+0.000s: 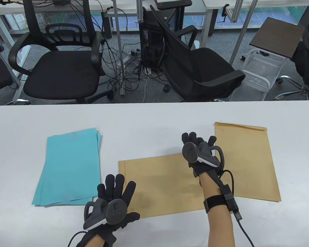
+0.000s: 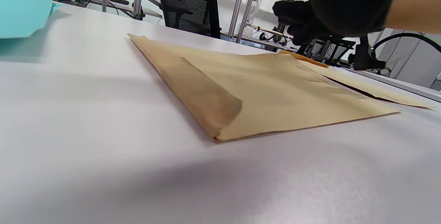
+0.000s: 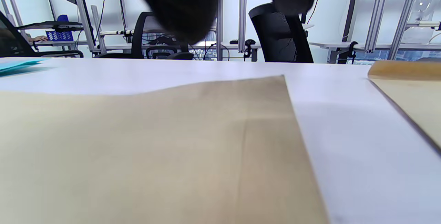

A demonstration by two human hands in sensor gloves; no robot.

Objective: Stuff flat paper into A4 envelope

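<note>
A brown envelope (image 1: 162, 185) is laid flat mid-bench, its flap end turned toward the blue paper stack (image 1: 69, 167) at its left, probably for easy loading. Nothing is grasped: the left hand (image 1: 113, 203) is spread open at that end, the right hand (image 1: 199, 154) is held loosely above the opposite end.

I can read no text, label, brand or number anywhere, not even on the envelope (image 1: 161, 185) lying nearest me.

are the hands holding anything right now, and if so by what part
Nothing is plainly held. The left hand is spread over the near left corner of the sideways envelope, and the right hand is above its far right corner; whether either touches the envelope cannot be told.
</note>
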